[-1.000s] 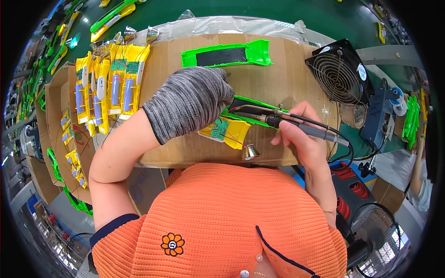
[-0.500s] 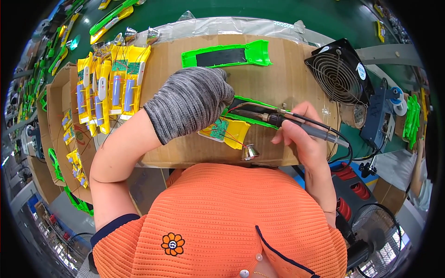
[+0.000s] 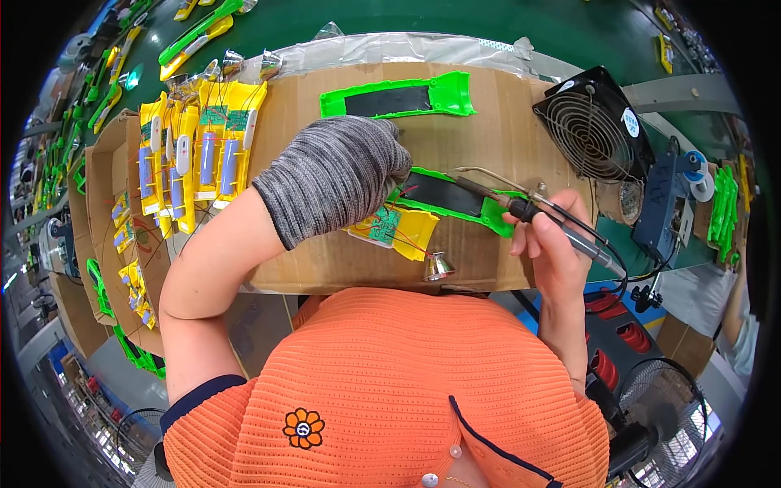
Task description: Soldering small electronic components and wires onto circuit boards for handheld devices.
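Note:
In my right hand point(image 3: 558, 248) is a soldering iron point(image 3: 598, 252) with a grey handle and a thin curved tube along it. Its metal end points left, over the green casing point(image 3: 439, 193) with a black panel. My left hand point(image 3: 338, 179), in a grey knit glove, is closed at the casing's left end beside thin wires; its fingertips are hidden. Just below, partly under the glove, lies a yellow casing point(image 3: 419, 233) with a green circuit board point(image 3: 384, 225) and red wires. A silver cone reflector point(image 3: 438, 267) sits at its lower right corner.
A second green casing point(image 3: 451, 93) lies farther back on the cardboard point(image 3: 504, 122). Yellow casings with blue cells point(image 3: 229, 167) are grouped at the left, near a cardboard box point(image 3: 106, 159). At the right stand a black fan point(image 3: 594, 122) and a blue box-shaped device point(image 3: 657, 207).
My right hand has drawn the soldering iron back to the right, away from my left hand, uncovering more of the black panel. The gloved hand has barely moved.

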`<state>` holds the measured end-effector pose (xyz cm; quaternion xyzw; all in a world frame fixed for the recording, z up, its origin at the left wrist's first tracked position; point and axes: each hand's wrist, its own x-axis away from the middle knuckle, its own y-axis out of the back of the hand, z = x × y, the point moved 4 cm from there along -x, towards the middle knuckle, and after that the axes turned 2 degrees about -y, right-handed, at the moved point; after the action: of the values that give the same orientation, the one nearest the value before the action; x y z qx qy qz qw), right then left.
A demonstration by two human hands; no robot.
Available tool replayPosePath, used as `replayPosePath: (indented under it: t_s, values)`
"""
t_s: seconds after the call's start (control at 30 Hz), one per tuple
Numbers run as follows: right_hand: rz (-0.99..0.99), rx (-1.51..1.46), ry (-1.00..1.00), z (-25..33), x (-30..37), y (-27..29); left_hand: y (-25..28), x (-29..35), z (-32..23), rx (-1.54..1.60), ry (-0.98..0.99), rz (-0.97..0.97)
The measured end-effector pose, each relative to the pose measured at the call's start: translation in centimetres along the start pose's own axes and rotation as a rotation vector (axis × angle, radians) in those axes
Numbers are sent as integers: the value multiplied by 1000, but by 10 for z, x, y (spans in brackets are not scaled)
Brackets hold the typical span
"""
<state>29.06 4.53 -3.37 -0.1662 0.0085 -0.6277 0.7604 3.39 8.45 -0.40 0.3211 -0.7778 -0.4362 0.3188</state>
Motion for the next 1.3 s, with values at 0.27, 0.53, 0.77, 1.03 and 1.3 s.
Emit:
replayPosePath:
  t_s: [0.27,0.53,0.77,1.03,1.3]
  values:
    - [-27,-21,42,1,9,12,0,4,-3,-125,-39,1]
    - [-66,-102,59,-4,11,12,6,21,-6,50,-152,-160]
    - [-152,-219,59,-10,15,-2,-10,32,-24,13,-121,-427]
    - [-80,-342,61,-18,24,-2,-34,11,-54,226,-44,-425]
    - [-34,-20,40,3,27,43,-32,-4,-54,196,54,-311]
